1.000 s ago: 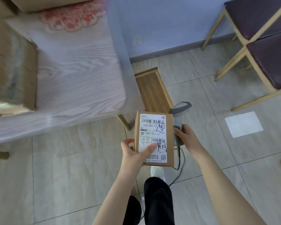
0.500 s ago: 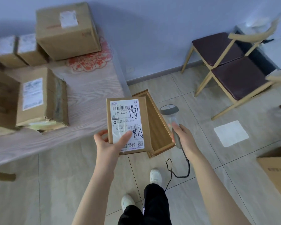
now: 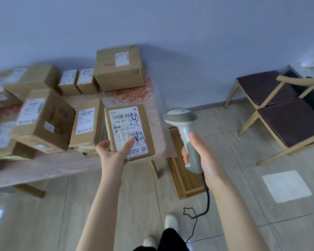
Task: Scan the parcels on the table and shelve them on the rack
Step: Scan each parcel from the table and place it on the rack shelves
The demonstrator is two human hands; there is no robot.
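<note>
My left hand (image 3: 112, 151) grips a small flat cardboard parcel (image 3: 130, 131) by its lower left corner, thumb across the white shipping label, which faces up at me. My right hand (image 3: 200, 151) holds the grey handle of a white barcode scanner (image 3: 181, 122), its head up and to the right of the parcel, its cable trailing to the floor. Several more cardboard parcels lie on the wooden table (image 3: 43, 169), among them a large box (image 3: 119, 67) at the back and a tilted box (image 3: 42, 122) at the left.
A flat wooden tray (image 3: 185, 178) leans on the floor beside the table's right leg. Two chairs with dark seats (image 3: 283, 109) stand at the right by the wall. A white paper sheet (image 3: 286, 185) lies on the tiled floor. My shoes show at the bottom.
My view has swung up and left, bringing the table and its parcels into sight. Both hands rose with the parcel and scanner, and the scanner stands farther from the parcel.
</note>
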